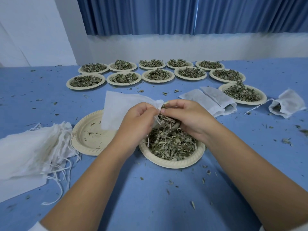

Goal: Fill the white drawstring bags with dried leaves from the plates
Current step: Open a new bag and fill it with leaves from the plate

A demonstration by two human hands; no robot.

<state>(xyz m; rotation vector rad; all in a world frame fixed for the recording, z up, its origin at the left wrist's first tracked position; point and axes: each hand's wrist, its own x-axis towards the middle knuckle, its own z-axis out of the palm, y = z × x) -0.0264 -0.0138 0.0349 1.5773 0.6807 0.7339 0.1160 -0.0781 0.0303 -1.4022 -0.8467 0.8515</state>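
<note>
White non-woven drawstring bag (115,110) is held up off the blue table (150,197), just above the near beige paper plate (168,163), mouth turned twd the right. Left hand (138,120) pinches the gathered mouth, fingers curled on the fabric. Right hand (188,117) is at the same opening, fingers curled, w/ bits of crumbled grey-green dried leaves (170,144) showing at its fingertips. Looks like it's gripping a pinch of leaf & feeding it in, tho it may partly hold the hem.

Step in hand, I'd say: stuffing this bag from the near plate, which is well loaded. Bag looks flat, so prob. early on this one. Next move needs the mouth kept wide, another scoop, later a pull on the string.

To the left sit an emptied beige paper plate (88,139) & a stack of flat white bags (31,147). To the right lie filled white bags (210,104); loaded plates (157,81) line the back.

Hidden: the opening itself, behind both hands, so the amt inside can't be told. The stack is cut off at the frame edge.
</note>
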